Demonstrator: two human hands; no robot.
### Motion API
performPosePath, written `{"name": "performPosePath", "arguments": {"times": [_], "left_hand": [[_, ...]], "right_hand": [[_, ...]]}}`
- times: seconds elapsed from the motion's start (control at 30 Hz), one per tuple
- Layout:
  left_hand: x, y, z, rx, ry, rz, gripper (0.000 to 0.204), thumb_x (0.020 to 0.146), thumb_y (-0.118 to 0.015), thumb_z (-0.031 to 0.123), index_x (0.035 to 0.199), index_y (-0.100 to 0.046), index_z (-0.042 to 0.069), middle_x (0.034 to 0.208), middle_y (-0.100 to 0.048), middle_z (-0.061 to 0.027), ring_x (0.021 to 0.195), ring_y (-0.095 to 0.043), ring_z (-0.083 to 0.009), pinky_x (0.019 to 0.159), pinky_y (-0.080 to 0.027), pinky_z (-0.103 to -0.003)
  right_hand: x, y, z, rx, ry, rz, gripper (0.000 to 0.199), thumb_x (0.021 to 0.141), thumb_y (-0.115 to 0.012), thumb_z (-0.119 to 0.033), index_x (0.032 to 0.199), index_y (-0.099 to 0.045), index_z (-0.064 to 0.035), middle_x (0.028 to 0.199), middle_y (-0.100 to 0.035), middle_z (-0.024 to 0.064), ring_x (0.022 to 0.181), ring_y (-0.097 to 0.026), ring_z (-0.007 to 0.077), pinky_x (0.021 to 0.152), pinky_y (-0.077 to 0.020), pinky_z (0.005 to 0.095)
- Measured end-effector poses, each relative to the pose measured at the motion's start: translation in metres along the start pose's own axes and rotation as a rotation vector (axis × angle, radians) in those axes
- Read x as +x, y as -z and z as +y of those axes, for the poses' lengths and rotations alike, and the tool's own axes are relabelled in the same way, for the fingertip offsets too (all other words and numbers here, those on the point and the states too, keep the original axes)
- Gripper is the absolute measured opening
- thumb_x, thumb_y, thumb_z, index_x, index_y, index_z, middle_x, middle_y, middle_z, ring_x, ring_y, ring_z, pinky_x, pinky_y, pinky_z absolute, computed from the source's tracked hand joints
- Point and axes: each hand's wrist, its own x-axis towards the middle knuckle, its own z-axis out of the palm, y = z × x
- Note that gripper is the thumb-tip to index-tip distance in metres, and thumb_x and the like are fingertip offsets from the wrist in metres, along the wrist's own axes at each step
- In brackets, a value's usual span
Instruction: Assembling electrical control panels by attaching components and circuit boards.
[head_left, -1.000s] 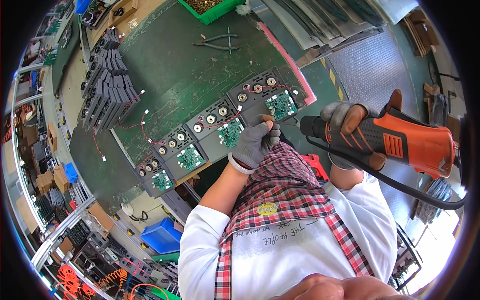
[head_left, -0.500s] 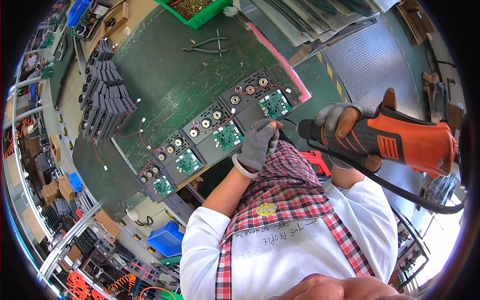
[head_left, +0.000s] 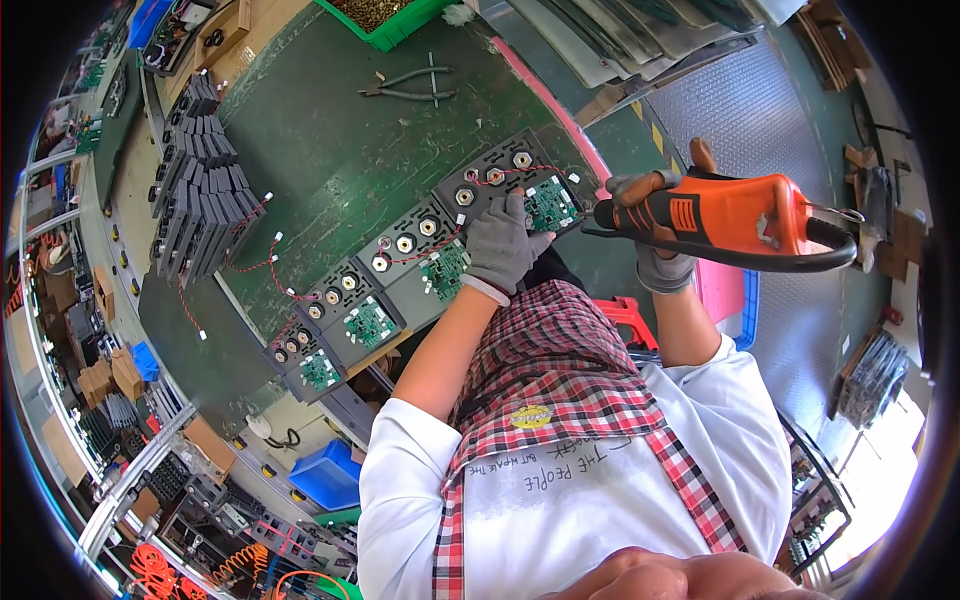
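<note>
My right hand (head_left: 655, 225), in a grey glove with brown fingertips, is wrapped round an orange-and-black power screwdriver (head_left: 740, 212). The tool lies nearly level, its tip pointing left at the right edge of a green circuit board (head_left: 551, 204). That board sits on the rightmost dark grey panel (head_left: 490, 205) of a row. My gloved left hand (head_left: 500, 245) rests on the panel just left of the board, fingers apart. Beside its wrist is a second circuit board (head_left: 443, 272), partly covered. Two more boards, one of them this green one (head_left: 369, 321), sit on panels farther left.
Stacked dark grey panels (head_left: 210, 205) with red wires stand on the left of the green bench (head_left: 330, 150). Pliers (head_left: 405, 92) lie toward the back, near a green bin (head_left: 385, 35) of small brass-coloured parts. A pink strip (head_left: 545, 95) edges the bench. A blue bin (head_left: 328, 475) sits lower left.
The screwdriver has moved left and its tip has come to the board's right edge. My left hand has left the tool tip and spread onto the panel beside that board.
</note>
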Motion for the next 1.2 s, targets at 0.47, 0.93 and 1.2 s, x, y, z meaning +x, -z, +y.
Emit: {"name": "performPosePath", "arguments": {"times": [0.47, 0.93, 1.2], "left_hand": [[0.005, -0.006, -0.003, -0.009, 0.054, 0.010, 0.074, 0.058, -0.067, 0.056, 0.106, -0.041, 0.006, 0.086, -0.054, -0.0107, 0.073, -0.058, -0.0255, 0.061, -0.048, -0.037], [0.006, -0.011, -0.005, -0.021, 0.047, -0.014, 0.075, 0.057, -0.066, 0.059, 0.105, -0.042, 0.006, 0.088, -0.055, -0.0103, 0.074, -0.058, -0.0252, 0.061, -0.048, -0.036], [-0.023, 0.024, -0.012, -1.095, 0.187, 0.064, 0.031, 0.080, -0.054, 0.031, 0.095, -0.045, 0.005, 0.074, -0.052, -0.0077, 0.057, -0.050, -0.0177, 0.050, -0.044, -0.031]], "right_hand": [[0.004, -0.004, 0.009, -0.020, 0.111, -0.107, 0.077, 0.074, -0.070, -0.017, 0.131, -0.020, -0.0035, 0.079, -0.057, 0.0097, 0.073, -0.055, 0.0190, 0.074, -0.0442, 0.0348], [0.002, 0.003, 0.016, 0.048, -0.031, -0.112, 0.076, 0.071, -0.071, -0.020, 0.128, -0.025, -0.0031, 0.082, -0.058, 0.0114, 0.071, -0.053, 0.0149, 0.068, -0.0424, 0.0288], [0.015, -0.043, -0.035, 0.081, 0.141, -0.206, 0.065, 0.070, -0.070, -0.038, 0.115, -0.041, -0.0011, 0.073, -0.054, 0.0096, 0.061, -0.052, 0.0206, 0.060, -0.0408, 0.0368]]}}
